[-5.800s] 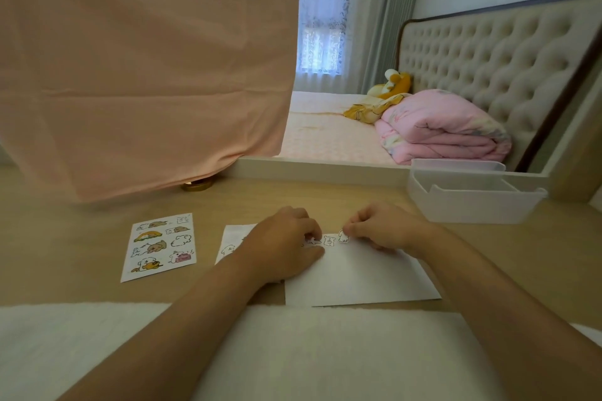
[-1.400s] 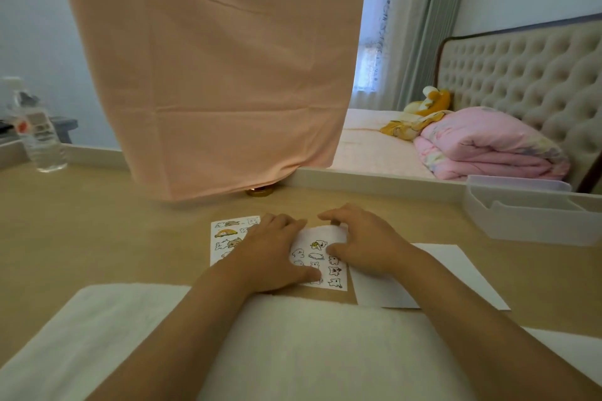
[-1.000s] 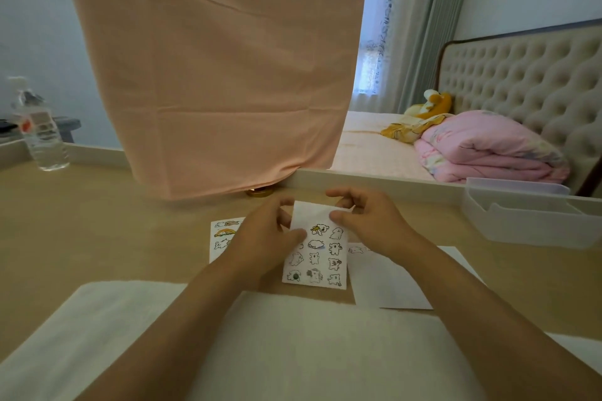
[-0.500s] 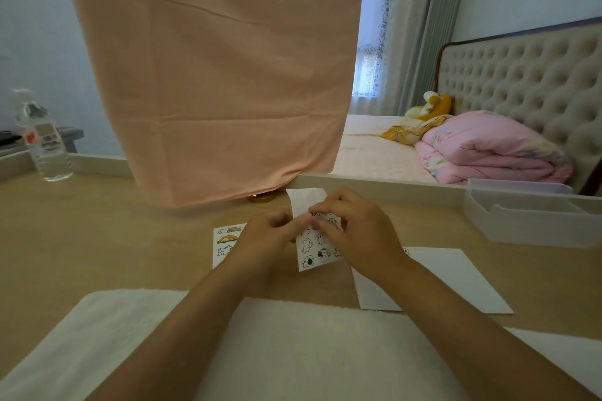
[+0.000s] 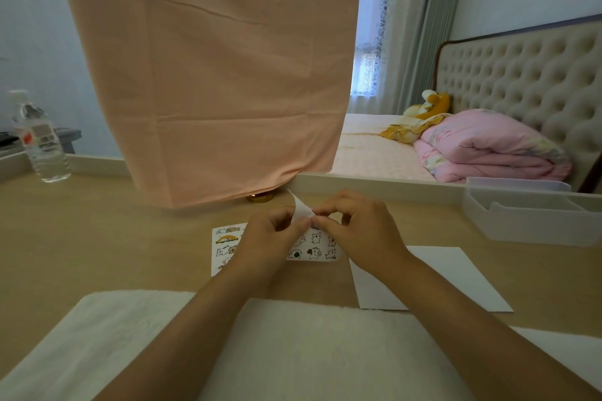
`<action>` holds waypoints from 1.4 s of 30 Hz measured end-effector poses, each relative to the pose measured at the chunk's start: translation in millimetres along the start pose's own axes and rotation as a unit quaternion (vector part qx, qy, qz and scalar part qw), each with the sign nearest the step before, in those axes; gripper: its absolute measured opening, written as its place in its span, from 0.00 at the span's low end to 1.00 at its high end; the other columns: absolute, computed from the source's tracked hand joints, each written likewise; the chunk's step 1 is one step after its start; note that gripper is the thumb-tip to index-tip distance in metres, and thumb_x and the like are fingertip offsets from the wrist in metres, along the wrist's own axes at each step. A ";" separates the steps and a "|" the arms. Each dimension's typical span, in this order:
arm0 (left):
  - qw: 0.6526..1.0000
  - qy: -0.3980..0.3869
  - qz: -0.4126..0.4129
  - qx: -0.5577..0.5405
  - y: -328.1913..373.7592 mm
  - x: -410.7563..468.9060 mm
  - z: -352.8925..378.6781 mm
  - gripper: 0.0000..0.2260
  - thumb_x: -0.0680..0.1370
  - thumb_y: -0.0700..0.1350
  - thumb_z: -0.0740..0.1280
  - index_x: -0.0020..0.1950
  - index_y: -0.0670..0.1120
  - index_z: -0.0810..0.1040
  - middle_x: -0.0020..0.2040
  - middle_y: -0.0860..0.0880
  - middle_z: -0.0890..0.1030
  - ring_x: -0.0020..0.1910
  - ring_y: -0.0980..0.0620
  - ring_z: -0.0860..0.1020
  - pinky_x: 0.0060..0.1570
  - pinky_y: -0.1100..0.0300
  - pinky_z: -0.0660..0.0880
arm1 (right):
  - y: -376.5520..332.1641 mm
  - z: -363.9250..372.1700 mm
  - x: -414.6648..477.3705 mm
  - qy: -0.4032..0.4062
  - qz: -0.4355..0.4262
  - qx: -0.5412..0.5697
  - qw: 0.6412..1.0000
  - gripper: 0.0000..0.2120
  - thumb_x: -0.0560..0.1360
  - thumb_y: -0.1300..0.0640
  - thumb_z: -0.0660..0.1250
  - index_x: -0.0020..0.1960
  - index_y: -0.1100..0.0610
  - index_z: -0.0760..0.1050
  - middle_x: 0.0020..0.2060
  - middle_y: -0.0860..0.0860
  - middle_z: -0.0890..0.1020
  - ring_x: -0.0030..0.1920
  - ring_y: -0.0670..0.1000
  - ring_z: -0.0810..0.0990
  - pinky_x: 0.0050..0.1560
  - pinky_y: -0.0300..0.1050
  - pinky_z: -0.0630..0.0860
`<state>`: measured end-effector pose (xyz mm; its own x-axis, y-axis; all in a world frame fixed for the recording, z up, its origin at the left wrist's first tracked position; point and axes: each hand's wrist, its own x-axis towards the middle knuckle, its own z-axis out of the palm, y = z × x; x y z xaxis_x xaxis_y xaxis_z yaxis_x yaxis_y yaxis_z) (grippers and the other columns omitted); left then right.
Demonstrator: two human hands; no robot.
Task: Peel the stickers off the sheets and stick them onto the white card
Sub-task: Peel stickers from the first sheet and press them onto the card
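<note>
My left hand (image 5: 270, 238) and my right hand (image 5: 361, 231) both pinch a sticker sheet (image 5: 312, 247) of small animal drawings, held up off the wooden table (image 5: 97, 247). Its top part is bent backward, so a white corner sticks up between my fingertips. A second sticker sheet (image 5: 224, 241) with orange and white animals lies flat on the table, half hidden behind my left hand. The white card (image 5: 456, 277) lies to the right, partly under my right forearm.
A peach cloth (image 5: 208, 75) hangs down to the table just beyond my hands. A water bottle (image 5: 39, 140) stands far left, a white plastic tray (image 5: 531, 215) at the right. A white towel (image 5: 293, 352) covers the near edge.
The sheet of small animals was lifted off the table, then its top was folded back. My fingertips have closed together at its upper edge.
</note>
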<state>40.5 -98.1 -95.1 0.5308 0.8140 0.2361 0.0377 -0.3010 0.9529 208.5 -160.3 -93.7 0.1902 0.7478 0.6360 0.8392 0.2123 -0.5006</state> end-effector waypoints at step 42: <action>1.000 0.002 0.013 -0.019 5.2 -3.3 1.4 0.07 0.78 0.40 0.71 0.52 0.51 0.83 0.46 0.51 0.87 0.45 0.52 0.86 0.46 0.53 0.83 | -11.2 -7.6 2.1 -0.015 0.060 0.025 0.998 0.06 0.78 0.49 0.68 0.48 0.47 0.84 0.40 0.40 0.83 0.34 0.44 0.82 0.38 0.51 0.82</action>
<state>40.1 -103.0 -91.2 0.5274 0.8086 0.2609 -0.0086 -0.3020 0.9533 203.4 -166.0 -82.3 0.2723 0.7886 0.5513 0.7842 0.1501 -0.6020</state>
